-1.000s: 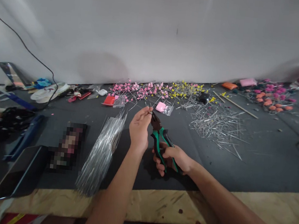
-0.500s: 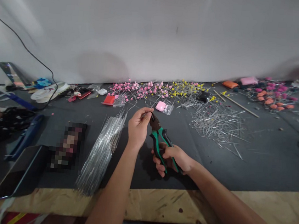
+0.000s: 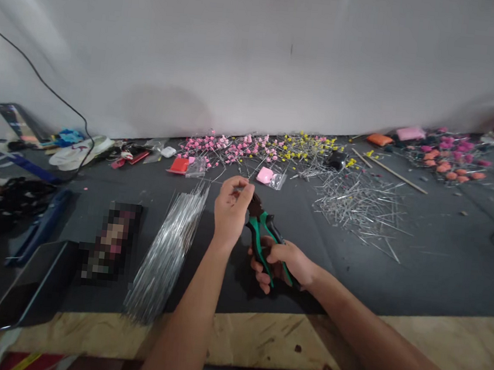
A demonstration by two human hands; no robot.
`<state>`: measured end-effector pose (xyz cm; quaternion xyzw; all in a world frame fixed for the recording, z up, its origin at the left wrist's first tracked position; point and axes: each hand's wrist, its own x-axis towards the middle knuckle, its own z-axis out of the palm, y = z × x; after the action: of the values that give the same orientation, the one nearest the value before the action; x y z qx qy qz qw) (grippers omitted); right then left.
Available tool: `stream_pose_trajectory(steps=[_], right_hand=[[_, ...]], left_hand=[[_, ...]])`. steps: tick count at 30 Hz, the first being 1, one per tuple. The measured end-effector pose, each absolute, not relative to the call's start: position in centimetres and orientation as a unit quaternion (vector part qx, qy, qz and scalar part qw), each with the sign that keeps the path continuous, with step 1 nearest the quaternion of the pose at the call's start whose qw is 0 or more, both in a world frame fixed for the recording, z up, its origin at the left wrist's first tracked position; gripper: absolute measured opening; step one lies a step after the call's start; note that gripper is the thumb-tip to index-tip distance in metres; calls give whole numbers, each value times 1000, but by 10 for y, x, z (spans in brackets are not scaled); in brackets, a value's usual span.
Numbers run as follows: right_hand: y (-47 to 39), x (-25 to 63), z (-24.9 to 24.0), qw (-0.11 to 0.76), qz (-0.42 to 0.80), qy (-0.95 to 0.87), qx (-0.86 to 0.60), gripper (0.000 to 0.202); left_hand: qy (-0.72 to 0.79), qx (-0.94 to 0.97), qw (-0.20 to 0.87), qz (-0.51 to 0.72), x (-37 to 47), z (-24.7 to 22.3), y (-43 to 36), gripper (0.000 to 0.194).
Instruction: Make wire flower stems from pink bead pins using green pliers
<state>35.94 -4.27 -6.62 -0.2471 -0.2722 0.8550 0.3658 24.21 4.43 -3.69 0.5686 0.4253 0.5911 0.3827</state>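
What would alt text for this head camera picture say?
A person's right hand grips green-handled pliers while the left hand pinches something thin at their tip, over a dark mat. A bundle of wires lies left; cut wire pieces and pink and yellow beads behind.

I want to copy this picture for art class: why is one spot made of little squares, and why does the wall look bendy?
In the head view, the blurred patch beside the wire bundle is pixelated on purpose; the wide lens curves the wall and table edge; light is soft, with a faint shadow under the right hand holding the pliers.
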Motion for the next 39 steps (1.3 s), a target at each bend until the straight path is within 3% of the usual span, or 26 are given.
stream_pose_trajectory(steps=[8, 14, 20, 30, 39], right_hand=[[-43, 358, -64, 366, 851, -278, -253, 28], [-42, 359, -70, 377, 854, -267, -240, 31], [-42, 363, -72, 380, 859, -253, -232, 31], [-42, 364, -69, 378, 866, -243, -220, 30], [-38, 378, -71, 311, 894, -251, -202, 30]], left_hand=[[436, 540, 402, 597, 243, -36, 43, 11], [403, 512, 437, 619, 244, -41, 45, 22], [403, 520, 447, 606, 240, -47, 48, 18], [425, 617, 406, 522, 232, -51, 51, 22], [444, 637, 370, 510, 225, -53, 56, 16]])
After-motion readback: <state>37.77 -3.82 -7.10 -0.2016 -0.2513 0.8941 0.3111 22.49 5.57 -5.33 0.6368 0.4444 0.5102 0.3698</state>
